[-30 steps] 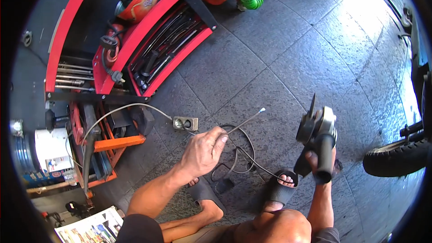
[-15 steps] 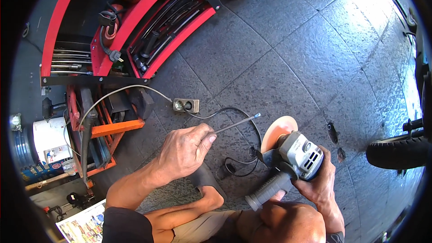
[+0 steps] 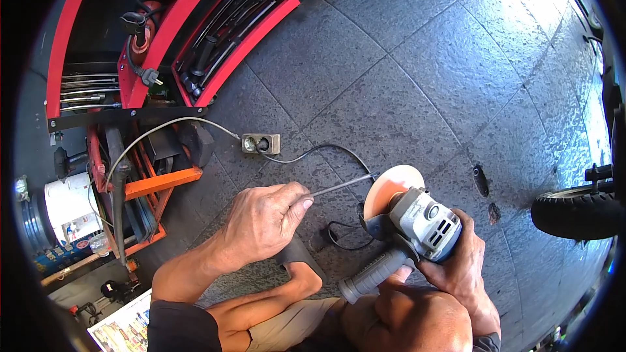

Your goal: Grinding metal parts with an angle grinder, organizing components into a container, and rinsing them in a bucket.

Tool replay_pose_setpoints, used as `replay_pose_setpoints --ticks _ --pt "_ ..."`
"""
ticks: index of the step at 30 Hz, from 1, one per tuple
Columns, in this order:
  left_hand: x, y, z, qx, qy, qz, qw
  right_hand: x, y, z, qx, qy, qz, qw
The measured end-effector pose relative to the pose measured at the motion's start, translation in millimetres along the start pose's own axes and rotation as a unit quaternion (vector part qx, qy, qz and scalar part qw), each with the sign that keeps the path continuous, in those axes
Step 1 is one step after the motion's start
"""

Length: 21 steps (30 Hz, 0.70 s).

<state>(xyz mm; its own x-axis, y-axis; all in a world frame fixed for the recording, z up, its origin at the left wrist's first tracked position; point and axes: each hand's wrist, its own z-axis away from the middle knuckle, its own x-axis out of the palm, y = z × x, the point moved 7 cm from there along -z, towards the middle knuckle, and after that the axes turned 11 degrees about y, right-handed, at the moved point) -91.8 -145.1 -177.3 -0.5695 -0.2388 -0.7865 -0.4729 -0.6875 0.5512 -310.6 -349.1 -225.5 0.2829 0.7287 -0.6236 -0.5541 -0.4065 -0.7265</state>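
Observation:
My left hand [image 3: 266, 220] is closed around a thin metal rod [image 3: 342, 186], which points to the right and slightly away from me. The rod's tip is at the left edge of an orange-and-white disc [image 3: 385, 194]; whether the two touch I cannot tell. That disc is mounted on a grey angle grinder [image 3: 427, 223], gripped around its body from the right by my right hand [image 3: 462, 264]. The grinder's ribbed side handle [image 3: 378, 275] points toward me, above my bare knee. Much of the grinder's rear body is hidden by my right hand.
A two-hole socket block [image 3: 261, 144] lies on the dark tiled floor [image 3: 365, 101], with a black cable [image 3: 332, 148] plugged in. Red tool trays [image 3: 228, 42] and an orange metal frame [image 3: 163, 184] stand at left. A black tyre [image 3: 574, 214] is at far right.
The grinder has shifted slightly left, and its disc has come up to the rod's tip. The rod's tip has dipped a little. Both hands keep their holds.

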Motion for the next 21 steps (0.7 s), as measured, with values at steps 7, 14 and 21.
replay_pose_setpoints --ticks 7,14,21 --pt "3.4 -1.5 1.6 0.022 -0.01 0.001 1.0 1.6 -7.4 -3.2 -0.027 0.001 0.036 0.999" --pt "12.6 -12.8 3.0 0.032 0.005 0.03 0.999 3.1 6.3 2.0 -0.001 0.004 0.061 0.998" --pt "33.9 -175.2 71.2 -0.192 0.1 -0.058 0.975 12.1 22.3 4.0 0.095 0.086 -0.053 0.99"
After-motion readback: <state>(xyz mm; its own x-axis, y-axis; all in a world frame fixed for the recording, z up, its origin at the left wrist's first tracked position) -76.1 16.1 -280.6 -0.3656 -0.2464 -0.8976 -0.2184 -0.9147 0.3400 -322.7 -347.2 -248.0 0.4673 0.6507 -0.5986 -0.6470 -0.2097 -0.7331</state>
